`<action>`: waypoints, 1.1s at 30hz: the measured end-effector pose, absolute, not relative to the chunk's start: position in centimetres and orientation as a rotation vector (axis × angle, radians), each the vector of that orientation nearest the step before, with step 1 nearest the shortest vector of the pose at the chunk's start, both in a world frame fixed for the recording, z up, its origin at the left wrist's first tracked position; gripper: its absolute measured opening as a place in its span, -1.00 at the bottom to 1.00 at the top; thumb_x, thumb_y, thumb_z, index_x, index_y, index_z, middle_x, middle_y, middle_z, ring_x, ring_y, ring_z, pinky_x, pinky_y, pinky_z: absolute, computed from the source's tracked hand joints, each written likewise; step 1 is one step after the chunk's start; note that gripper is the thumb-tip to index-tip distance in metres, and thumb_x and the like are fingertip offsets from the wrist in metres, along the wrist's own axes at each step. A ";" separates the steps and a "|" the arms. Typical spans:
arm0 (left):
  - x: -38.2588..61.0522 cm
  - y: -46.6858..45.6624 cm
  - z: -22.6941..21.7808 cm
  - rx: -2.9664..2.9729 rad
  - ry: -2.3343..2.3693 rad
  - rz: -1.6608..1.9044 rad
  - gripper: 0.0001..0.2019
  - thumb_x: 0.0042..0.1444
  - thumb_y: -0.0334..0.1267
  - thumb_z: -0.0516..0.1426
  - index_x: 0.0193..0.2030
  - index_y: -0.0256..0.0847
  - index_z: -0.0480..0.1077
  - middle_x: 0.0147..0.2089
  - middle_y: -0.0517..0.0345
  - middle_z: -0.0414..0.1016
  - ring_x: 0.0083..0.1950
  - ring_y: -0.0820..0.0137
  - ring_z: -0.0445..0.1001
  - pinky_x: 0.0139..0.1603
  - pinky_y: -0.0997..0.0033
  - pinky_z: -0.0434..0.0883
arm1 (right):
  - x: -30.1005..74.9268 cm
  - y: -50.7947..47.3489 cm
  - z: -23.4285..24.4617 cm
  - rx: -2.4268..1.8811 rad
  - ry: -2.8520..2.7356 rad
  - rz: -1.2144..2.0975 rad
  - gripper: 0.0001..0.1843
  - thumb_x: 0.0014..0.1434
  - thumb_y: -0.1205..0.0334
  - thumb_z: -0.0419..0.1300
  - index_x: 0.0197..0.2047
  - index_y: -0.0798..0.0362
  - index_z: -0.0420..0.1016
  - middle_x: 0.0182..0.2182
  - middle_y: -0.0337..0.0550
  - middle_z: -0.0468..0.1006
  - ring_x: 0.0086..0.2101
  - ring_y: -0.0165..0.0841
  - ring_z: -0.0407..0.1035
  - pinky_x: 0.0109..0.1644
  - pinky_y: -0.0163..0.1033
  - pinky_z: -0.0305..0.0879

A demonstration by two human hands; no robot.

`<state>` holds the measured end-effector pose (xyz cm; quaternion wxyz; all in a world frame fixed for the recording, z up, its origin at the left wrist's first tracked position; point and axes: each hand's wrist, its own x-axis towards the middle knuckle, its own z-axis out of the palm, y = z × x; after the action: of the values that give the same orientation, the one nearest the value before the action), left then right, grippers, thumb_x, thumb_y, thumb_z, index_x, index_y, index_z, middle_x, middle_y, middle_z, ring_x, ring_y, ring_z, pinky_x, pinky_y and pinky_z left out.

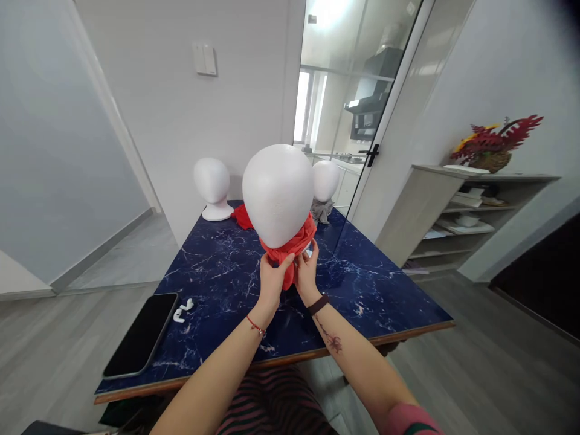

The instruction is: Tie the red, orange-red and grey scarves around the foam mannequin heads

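A white foam mannequin head stands upright near the middle of the table, with a red-orange scarf wrapped around its neck. My left hand grips the scarf at the front of the neck, its thumb pressed on the fabric. On the other side, my right hand has its fingers closed on the scarf just below the chin. A short end of the cloth hangs down between both hands. The mannequin's base is mostly hidden behind my hands and the scarf.
Behind stand a bare white mannequin head, a red cloth and another head with a grey scarf. A phone and white earbuds lie at the left of the blue marbled table. A shelf is at right.
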<state>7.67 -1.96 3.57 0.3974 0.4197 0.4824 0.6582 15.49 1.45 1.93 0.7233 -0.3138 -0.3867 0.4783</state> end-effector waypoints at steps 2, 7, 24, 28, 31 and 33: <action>8.2 -1.6 4.2 0.918 1.223 1.719 -0.52 -0.18 -0.32 0.31 -0.10 -0.26 0.26 -0.04 -0.06 0.45 -0.04 0.28 0.47 0.03 0.21 0.38 | 15.4 1.4 2.0 -0.659 -0.838 1.065 -0.23 0.11 0.07 0.14 0.28 -0.17 -0.20 0.03 -0.06 0.39 -0.14 -0.35 0.43 -0.10 -0.16 0.41; 8.0 -1.7 5.1 0.793 0.817 1.672 -0.65 -0.21 -0.39 0.25 -0.21 -0.24 0.32 -0.12 0.01 0.52 -0.11 0.32 0.52 0.00 0.24 0.40 | 15.2 1.6 1.9 -0.662 -0.794 1.081 -0.27 0.10 0.11 0.14 0.26 -0.14 -0.12 -0.10 -0.12 0.46 -0.19 -0.38 0.44 -0.09 -0.18 0.39; 5.0 -1.6 2.7 1.475 1.207 1.242 -0.46 -0.22 -0.14 0.34 -0.05 -0.23 0.36 -0.06 -0.07 0.50 -0.06 0.21 0.48 0.00 0.14 0.38 | 20.8 4.9 1.2 -0.828 -0.616 1.032 -0.33 -0.06 0.16 0.21 0.14 -0.09 0.10 -0.29 -0.27 0.50 -0.39 -0.44 0.41 -0.27 -0.26 0.40; 4.7 -1.6 1.1 1.951 1.241 1.166 -0.54 -0.02 -0.15 0.22 0.04 -0.17 0.31 0.06 -0.03 0.42 0.08 0.22 0.39 0.13 0.09 0.30 | 28.3 7.8 0.8 -1.019 -0.632 1.003 -0.55 -0.09 0.19 0.23 -0.08 0.01 0.30 -0.49 -0.33 0.46 -0.54 -0.44 0.35 -0.41 -0.28 0.37; 4.8 -1.8 -0.2 2.168 1.181 1.125 -0.64 0.09 -0.25 0.12 0.06 -0.14 0.29 0.05 0.01 0.41 0.10 0.25 0.37 0.15 0.10 0.29 | 33.6 9.4 0.7 -1.075 -0.650 0.973 -0.79 -0.12 0.25 0.23 -0.33 0.05 0.37 -0.55 -0.29 0.44 -0.57 -0.42 0.32 -0.44 -0.26 0.35; 4.8 -1.9 -0.7 2.220 1.143 1.082 -0.66 0.13 -0.29 0.07 0.07 -0.12 0.29 0.04 0.01 0.41 0.09 0.26 0.37 0.15 0.09 0.30 | 36.3 10.1 0.7 -1.102 -0.673 0.939 -0.88 -0.13 0.30 0.23 -0.44 0.03 0.37 -0.56 -0.25 0.44 -0.57 -0.40 0.32 -0.41 -0.23 0.35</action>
<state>4.81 -1.95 -0.67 0.2085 0.7979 0.4108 0.3889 36.32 10.10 0.66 0.6980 -0.4943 -0.3018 0.4213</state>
